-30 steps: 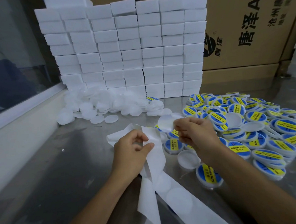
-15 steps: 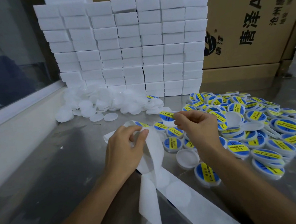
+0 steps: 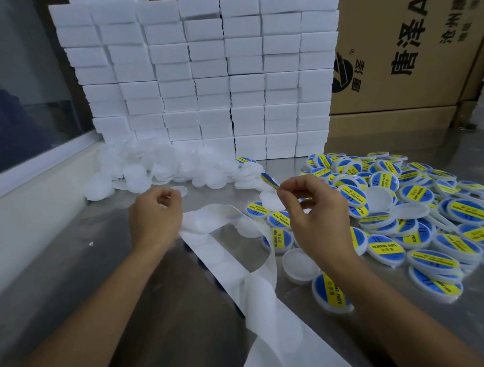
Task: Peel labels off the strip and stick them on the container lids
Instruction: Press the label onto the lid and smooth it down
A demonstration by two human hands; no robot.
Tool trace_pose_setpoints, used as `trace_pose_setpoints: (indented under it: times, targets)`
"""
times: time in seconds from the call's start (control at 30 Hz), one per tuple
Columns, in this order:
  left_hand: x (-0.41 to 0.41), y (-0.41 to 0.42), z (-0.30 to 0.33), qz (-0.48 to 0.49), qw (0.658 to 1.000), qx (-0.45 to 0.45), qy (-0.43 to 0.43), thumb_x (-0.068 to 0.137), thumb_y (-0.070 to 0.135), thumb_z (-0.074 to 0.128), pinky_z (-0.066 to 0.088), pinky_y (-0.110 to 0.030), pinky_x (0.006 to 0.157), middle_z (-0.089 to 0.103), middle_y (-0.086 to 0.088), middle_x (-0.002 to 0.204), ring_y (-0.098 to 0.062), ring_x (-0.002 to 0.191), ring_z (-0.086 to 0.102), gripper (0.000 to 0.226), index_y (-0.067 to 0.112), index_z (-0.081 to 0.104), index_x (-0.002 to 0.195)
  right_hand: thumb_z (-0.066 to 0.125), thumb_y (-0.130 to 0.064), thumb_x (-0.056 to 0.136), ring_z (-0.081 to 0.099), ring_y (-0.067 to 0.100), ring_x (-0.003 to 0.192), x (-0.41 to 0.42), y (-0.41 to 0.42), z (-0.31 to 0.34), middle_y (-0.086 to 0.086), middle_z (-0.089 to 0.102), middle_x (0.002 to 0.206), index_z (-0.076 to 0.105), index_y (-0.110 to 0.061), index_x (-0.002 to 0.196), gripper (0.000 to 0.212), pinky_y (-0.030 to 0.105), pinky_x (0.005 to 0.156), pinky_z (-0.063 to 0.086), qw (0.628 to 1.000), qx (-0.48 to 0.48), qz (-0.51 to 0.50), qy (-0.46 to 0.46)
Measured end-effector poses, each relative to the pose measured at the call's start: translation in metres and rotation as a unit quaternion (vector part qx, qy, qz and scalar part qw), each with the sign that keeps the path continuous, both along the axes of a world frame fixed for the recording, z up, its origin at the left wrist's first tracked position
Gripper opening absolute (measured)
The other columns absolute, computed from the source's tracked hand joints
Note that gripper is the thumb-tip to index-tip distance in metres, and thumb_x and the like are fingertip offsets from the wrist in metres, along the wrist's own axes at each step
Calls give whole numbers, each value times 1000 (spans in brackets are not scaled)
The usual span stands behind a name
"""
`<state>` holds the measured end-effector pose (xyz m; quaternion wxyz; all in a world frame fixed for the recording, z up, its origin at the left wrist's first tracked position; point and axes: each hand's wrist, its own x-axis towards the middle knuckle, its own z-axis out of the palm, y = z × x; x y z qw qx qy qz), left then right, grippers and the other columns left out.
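Blue-and-yellow label (image 3: pixel 269 180): pinched edge-on in my right hand (image 3: pixel 310 207), raised over the bench (image 3: pixel 70 267).
Left hand (image 3: pixel 155 214): fingers curled; I can't tell whether it holds the strip's end.
Strip (image 3: pixel 258 290): white backing, running from under my left hand toward me, cut off at the near edge.
Bare lids (image 3: pixel 160 171): heaped far left.
Labelled lids (image 3: pixel 423 206): spread right.
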<state>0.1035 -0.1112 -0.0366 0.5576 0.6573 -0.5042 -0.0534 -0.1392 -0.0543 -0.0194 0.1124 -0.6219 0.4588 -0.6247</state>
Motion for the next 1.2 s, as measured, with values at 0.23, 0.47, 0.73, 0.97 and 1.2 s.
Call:
trace_pose_setpoints:
  times: [0.23, 0.47, 0.73, 0.97, 1.2]
  targets:
    - [40, -54, -8, -22, 968, 206, -138, 88, 21, 61, 44, -38, 98, 52, -9, 139, -33, 120, 53, 45, 17, 57, 133, 66, -2, 88, 58, -3, 86, -1, -3, -3, -2, 54, 102, 62, -16, 86, 15, 8, 68, 46, 999, -29, 18, 41]
    - [39, -77, 1, -80, 894, 355, -262, 89, 31, 54, 33, -47, 111, 51, -1, 143, -30, 132, 43, 47, 29, 53, 136, 67, -6, 89, 58, 1, 81, -3, -5, -2, -9, 60, 88, 61, -21, 86, 16, 10, 67, 44, 999, -21, -2, 42]
    - [26, -70, 8, -47, 930, 253, -262, 83, 7, 60, 46, -30, 64, 69, 0, 76, -17, 70, 59, 24, 22, 67, 65, 70, -6, 86, 60, 0, 79, -4, -4, -1, -24, 61, 78, 65, -21, 87, 16, 12, 68, 48, 999, -23, -9, 44]
    - [16, -59, 16, -53, 963, 168, -203, 87, 4, 50, 51, -40, 76, 62, -4, 92, -29, 86, 58, 15, 16, 59, 86, 73, -11, 84, 61, -2, 76, -4, -3, -1, -24, 62, 76, 67, -22, 96, 17, 9, 66, 46, 1000, -10, -7, 19]
    - [-6, -16, 30, -84, 996, 3, -24, 98, 13, 49, 46, -24, 64, 57, 11, 82, -14, 78, 57, 15, 22, 52, 85, 72, -11, 85, 59, -6, 77, -2, 4, 5, -1, 51, 101, 65, -28, 81, 19, 8, 62, 44, 1000, -20, -7, 19]
